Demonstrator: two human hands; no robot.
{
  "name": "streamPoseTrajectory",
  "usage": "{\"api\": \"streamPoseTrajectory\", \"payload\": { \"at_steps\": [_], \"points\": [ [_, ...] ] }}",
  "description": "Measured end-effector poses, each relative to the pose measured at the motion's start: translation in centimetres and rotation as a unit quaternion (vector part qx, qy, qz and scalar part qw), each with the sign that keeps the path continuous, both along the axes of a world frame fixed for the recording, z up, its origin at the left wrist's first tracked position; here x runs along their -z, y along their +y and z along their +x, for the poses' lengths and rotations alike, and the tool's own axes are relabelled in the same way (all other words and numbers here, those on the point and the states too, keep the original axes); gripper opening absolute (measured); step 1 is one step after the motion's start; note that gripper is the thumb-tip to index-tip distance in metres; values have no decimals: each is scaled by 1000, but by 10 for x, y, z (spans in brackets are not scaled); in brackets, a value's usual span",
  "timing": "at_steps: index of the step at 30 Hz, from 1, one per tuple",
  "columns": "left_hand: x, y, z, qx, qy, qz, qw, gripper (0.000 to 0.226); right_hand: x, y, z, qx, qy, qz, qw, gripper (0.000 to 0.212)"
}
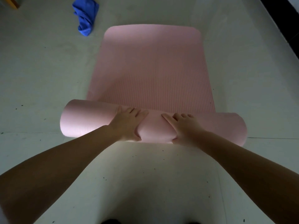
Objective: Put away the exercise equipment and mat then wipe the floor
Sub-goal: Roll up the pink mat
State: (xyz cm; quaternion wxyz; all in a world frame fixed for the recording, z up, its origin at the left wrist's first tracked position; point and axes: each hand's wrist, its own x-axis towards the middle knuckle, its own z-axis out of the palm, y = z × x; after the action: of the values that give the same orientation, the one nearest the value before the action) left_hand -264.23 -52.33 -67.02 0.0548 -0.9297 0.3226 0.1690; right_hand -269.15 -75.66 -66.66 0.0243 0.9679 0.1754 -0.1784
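Observation:
A pink exercise mat [152, 67] lies on the pale floor, its near end wound into a thick roll [87, 118] that spans the middle of the view. My left hand [127, 125] presses on top of the roll with its fingers spread flat, thumb low on the near side. My right hand [182, 128] presses beside it the same way, fingers reaching over the roll's far side. The flat, ribbed part of the mat stretches away from me to its rounded far edge.
A crumpled blue cloth [85, 15] lies on the floor beyond the mat's far left corner. A wooden edge [13, 3] shows at the top left. A dark band [284, 21] runs along the top right. The floor [40, 65] is pale and speckled.

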Motion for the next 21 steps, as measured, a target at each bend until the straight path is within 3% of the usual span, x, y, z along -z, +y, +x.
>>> {"api": "streamPoseTrajectory", "payload": {
  "at_steps": [9, 12, 14, 16, 17, 21],
  "points": [
    [-20, 19, -72, 1, 207, 54, 977, 111, -27, 19, -53, -31, 220, -1, 975, 108],
    [-32, 21, -66, 13, 130, 46, 990, 97, -22, 11, -21, 27, 299, 47, 953, 114],
    [-35, 15, -68, 44, -46, 9, 998, 86, -23, 0, -1, 55, 310, 68, 947, 114],
    [-24, 6, -80, 75, -168, -55, 981, 72, -27, -14, 14, 104, 258, 83, 957, 110],
    [-18, 2, -84, 90, -183, -75, 976, 73, -30, -20, 20, 137, 200, 87, 966, 103],
    [5, 0, -56, 62, -107, -6, 992, 115, -26, -22, 18, 216, -31, 120, 969, 63]
  ]
}}
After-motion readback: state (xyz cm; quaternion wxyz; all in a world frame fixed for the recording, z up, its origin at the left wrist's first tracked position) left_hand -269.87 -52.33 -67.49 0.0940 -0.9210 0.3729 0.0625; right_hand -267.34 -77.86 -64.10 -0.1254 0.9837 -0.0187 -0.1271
